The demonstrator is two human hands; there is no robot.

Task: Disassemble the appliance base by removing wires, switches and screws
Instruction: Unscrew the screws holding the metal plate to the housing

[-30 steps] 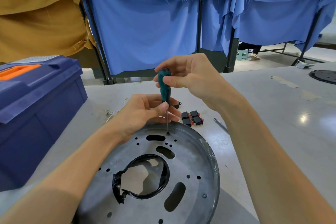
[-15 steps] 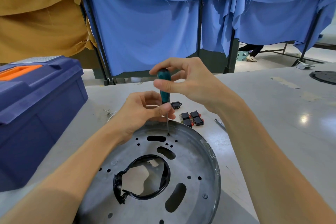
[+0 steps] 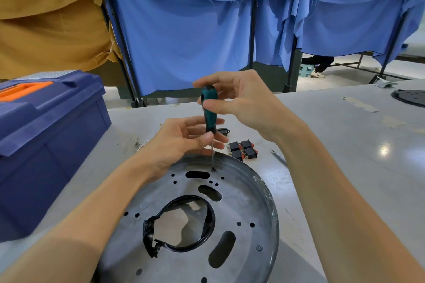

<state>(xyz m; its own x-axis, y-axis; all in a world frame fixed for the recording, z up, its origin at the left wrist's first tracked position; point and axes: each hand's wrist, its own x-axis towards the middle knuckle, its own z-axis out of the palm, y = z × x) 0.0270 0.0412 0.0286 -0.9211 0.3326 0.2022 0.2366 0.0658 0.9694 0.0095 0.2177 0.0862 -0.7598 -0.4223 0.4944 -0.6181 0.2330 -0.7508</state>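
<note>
Grey metal forms the round appliance base (image 3: 241, 209), which lies flat on the table (image 3: 345, 145) directly in front of the person, just beside a blue toolbox (image 3: 46, 145). A green-handled screwdriver (image 3: 209, 110) stands upright with its tip seated in a screw (image 3: 213, 169) near the far rim of the base. The right hand (image 3: 243, 101) pinches the top of the handle between thumb and fingertips, a narrow turning grip. The left hand (image 3: 181, 142) closes loosely around the lower handle and shaft, thumb against it, steadying the tool. Removed switches (image 3: 242, 149) lie in a cluster on the table just beyond the rim, so that step appears done. A black cable (image 3: 184, 236) loops around the central opening. The base looks stiff and moderately heavy, unlikely to flex, but its smooth surface may let it slide under torque; its stamped edges may be sharp. Take hold at the outer rim, away from the cut-outs. The screw is small and easily lost once free.
</note>
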